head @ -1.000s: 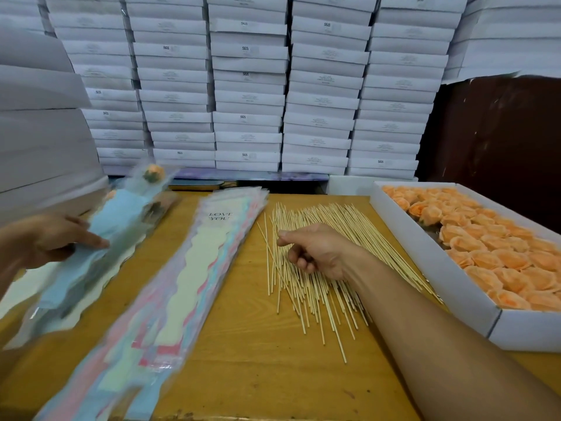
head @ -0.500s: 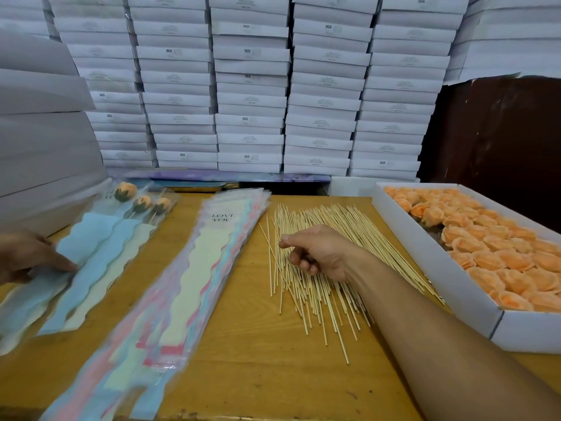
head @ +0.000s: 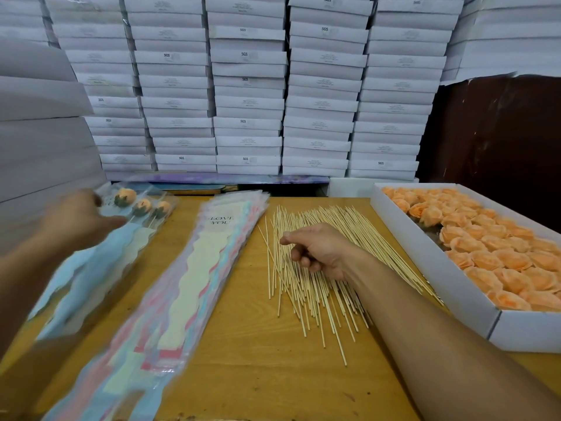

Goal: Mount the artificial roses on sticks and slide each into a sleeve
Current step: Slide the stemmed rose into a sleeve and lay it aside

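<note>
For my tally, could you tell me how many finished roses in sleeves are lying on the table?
3, side by side at the table's far left: rose nearest the left hand at, middle, right. The blurred hand may hide more.

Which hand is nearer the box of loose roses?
Right. The right hand rests on the sticks beside the box; the left hand is across the table.

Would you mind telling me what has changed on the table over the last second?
The left hand laid a sleeved rose down with the finished sleeved roses at the far left, let go, and now hovers blurred over them. The right hand stayed curled on the pile of sticks; the empty sleeves and rose box did not move.
</note>
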Tool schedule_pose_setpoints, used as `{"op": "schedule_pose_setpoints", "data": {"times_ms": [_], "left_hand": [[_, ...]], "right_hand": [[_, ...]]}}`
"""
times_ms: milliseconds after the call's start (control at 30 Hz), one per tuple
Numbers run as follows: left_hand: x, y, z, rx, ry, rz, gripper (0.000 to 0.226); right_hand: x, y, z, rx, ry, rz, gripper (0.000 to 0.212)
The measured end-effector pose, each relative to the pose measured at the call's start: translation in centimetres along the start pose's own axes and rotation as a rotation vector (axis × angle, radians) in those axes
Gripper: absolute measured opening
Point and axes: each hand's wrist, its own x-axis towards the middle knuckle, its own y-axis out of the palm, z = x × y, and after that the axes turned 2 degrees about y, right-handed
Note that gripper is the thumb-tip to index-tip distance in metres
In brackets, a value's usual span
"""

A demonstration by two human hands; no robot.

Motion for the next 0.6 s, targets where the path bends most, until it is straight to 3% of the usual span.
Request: {"op": "schedule_pose_setpoints", "data": {"times_ms": [100,267,433,600], "left_hand": [[-3.3,1.3,-6.0,-0.11,0.169,0.029,0.04],[-8.7,5.1,-15.4,-0.386,0.289,0.146,0.024],[-13.1,10.2,-21.5,-0.651,0.186,0.256,0.008],[-15.8,13.6,-22.8,-0.69,0.192,0.15,0.016]], "right_hand": [[-0.1,-0.1,0.1,0.006,-0.012,-0.028,0.018],[0.2,-0.3,0.0,0.02,-0.057,-0.099,0.013],[0.9,-1.1,-0.4,0.075,-0.097,-0.187,0.022],[1.2,-1.8,-0.8,0.071,-0.086,-0.326,0.027]]}}
